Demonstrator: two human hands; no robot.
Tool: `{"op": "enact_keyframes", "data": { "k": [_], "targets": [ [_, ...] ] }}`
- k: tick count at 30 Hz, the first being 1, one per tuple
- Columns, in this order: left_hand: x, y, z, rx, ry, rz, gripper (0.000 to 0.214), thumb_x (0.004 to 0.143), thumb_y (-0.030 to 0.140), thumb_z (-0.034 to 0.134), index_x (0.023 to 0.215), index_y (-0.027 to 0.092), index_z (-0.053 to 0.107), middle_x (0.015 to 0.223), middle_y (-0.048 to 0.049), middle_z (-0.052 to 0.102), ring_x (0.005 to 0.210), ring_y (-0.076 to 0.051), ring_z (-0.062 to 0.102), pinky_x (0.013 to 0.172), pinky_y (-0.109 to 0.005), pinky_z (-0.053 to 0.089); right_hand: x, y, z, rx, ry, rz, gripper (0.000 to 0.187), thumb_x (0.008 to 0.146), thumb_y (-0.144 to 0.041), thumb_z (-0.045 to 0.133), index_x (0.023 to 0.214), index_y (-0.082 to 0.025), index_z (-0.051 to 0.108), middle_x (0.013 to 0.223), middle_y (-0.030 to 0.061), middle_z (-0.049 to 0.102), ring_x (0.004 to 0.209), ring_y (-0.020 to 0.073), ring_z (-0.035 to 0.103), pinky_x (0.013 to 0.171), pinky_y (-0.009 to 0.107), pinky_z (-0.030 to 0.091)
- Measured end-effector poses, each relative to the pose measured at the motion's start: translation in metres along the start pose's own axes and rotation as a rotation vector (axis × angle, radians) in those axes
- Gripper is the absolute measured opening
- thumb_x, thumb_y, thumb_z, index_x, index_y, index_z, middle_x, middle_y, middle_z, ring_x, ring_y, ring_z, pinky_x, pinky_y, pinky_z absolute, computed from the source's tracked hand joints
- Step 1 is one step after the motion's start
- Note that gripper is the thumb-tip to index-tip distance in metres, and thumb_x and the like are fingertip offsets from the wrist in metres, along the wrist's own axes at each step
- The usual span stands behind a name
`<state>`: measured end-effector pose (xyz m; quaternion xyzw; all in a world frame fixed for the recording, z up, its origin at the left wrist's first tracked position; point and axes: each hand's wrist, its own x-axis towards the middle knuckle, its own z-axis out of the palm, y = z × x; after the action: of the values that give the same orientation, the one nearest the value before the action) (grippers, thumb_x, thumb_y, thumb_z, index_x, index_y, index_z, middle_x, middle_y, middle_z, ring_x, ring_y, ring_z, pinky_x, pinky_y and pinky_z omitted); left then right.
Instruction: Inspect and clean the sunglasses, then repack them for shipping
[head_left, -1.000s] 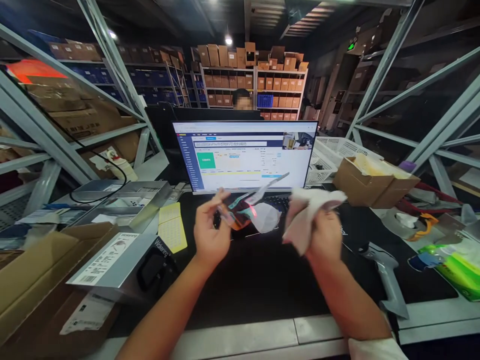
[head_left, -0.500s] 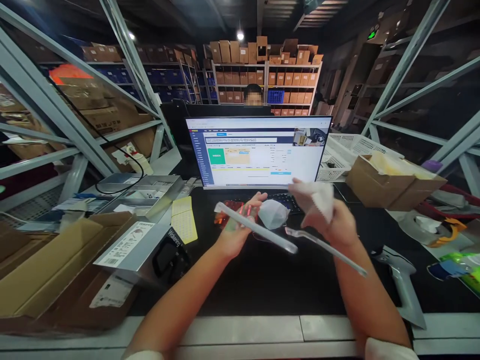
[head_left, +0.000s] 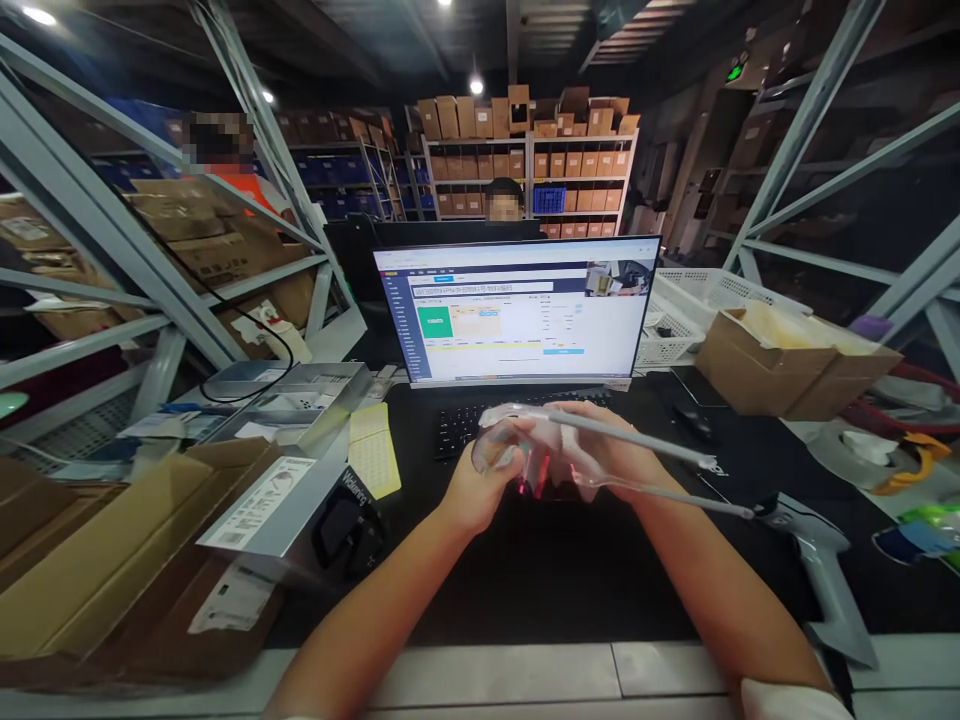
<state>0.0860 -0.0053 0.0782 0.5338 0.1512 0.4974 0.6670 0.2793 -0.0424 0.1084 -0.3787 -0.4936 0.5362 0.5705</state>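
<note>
A pair of glasses [head_left: 634, 437] with pale translucent temples is between my hands above the black desk mat, both temples pointing right and towards me. My left hand [head_left: 484, 480] closes on the lens end at the left, with the thumb on the near side. My right hand [head_left: 619, 450] is at the other side, behind the temples, its fingers curled and partly hidden. Pale material [head_left: 551, 440] shows blurred between the hands, seemingly the white cloth. Red glints show below the fingers. Behind the hands lie the black keyboard [head_left: 454, 430] and the lit monitor [head_left: 517, 315].
On the left stand an open cardboard box [head_left: 135, 550], a grey product box [head_left: 259, 500] and a yellow label sheet [head_left: 373, 455]. A barcode scanner [head_left: 817, 560], a mouse [head_left: 694, 422], a tape roll [head_left: 862, 450] and a carton [head_left: 787, 370] are right. Two people are beyond.
My right hand has moved left to the glasses, and both hands are closer together. The glasses have swung so their temples point more to the right. A person has appeared at the far left.
</note>
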Motion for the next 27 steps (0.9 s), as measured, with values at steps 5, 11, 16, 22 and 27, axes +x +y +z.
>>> {"op": "enact_keyframes", "data": {
  "k": [5,11,16,22,27],
  "targets": [
    [-0.002,0.005,-0.004,0.031,0.05,0.023,0.043,0.076,0.042,0.083,0.111,0.019,0.072,0.093,-0.0044,0.071,0.083,-0.017,0.066,0.081,-0.028,0.051,-0.007,-0.008,-0.011,-0.304,-0.081,0.02,0.038,0.076,-0.043,0.08,0.104,-0.019,0.071,0.085,0.0027,0.071,0.077,0.0187,0.066,0.069,0.029,0.051],
    [0.003,0.003,-0.008,0.114,-0.08,0.076,0.036,0.081,0.037,0.079,0.111,0.02,0.073,0.102,-0.0056,0.071,0.089,-0.018,0.065,0.086,-0.028,0.049,-0.013,-0.027,-0.007,-0.367,0.066,-0.055,0.038,0.084,-0.052,0.069,0.069,-0.017,0.066,0.062,-0.0003,0.06,0.058,0.0134,0.053,0.056,0.026,0.04],
    [0.006,-0.004,-0.006,0.138,-0.131,0.037,0.039,0.078,0.04,0.081,0.109,0.018,0.074,0.107,-0.0076,0.07,0.095,-0.021,0.065,0.086,-0.029,0.049,-0.014,-0.025,-0.004,-0.188,-0.147,0.023,0.037,0.087,-0.051,0.065,0.081,-0.015,0.071,0.077,0.0062,0.069,0.067,0.0184,0.062,0.064,0.031,0.05],
    [0.006,-0.006,-0.018,0.155,-0.191,-0.02,0.05,0.073,0.045,0.084,0.114,0.019,0.072,0.099,-0.0072,0.068,0.083,-0.018,0.063,0.077,-0.029,0.051,-0.011,-0.024,-0.007,-0.211,-0.156,0.118,0.029,0.076,-0.039,0.078,0.094,-0.018,0.069,0.085,0.004,0.071,0.073,0.0179,0.066,0.063,0.027,0.052],
    [0.007,-0.001,-0.016,0.211,-0.316,-0.005,0.043,0.075,0.045,0.082,0.111,0.023,0.073,0.121,-0.01,0.06,0.098,-0.024,0.065,0.083,-0.034,0.054,-0.009,-0.021,-0.008,-0.477,-0.455,0.266,0.036,0.084,-0.048,0.07,0.091,-0.013,0.069,0.082,0.0054,0.07,0.065,0.0156,0.064,0.055,0.024,0.049]
  ]
}}
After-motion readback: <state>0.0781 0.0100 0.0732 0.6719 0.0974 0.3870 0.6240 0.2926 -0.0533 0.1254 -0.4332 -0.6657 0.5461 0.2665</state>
